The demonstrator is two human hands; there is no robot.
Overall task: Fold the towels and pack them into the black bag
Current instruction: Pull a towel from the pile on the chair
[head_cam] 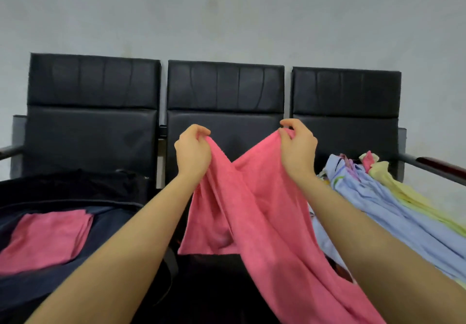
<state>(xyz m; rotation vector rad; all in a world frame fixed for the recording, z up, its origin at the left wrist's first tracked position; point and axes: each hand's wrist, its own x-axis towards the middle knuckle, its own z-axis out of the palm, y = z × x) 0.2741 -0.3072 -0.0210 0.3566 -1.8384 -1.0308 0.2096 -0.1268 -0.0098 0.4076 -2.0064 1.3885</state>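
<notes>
Place: a waiting area or office lobby is suggested.
Seating: three linked black padded chairs (224,101) with metal armrests (433,167) are set in a row.
Backdrop: a bare grey wall (227,13) is seen behind.

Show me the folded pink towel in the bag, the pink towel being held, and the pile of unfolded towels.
folded pink towel (48,238), head view, flat top face
held pink towel (254,212), head view, hanging middle
unfolded pile (373,197), head view, blue cloth

black three-seat bench (224,89), black bag (63,192) left, towel pile (378,197) right
</notes>
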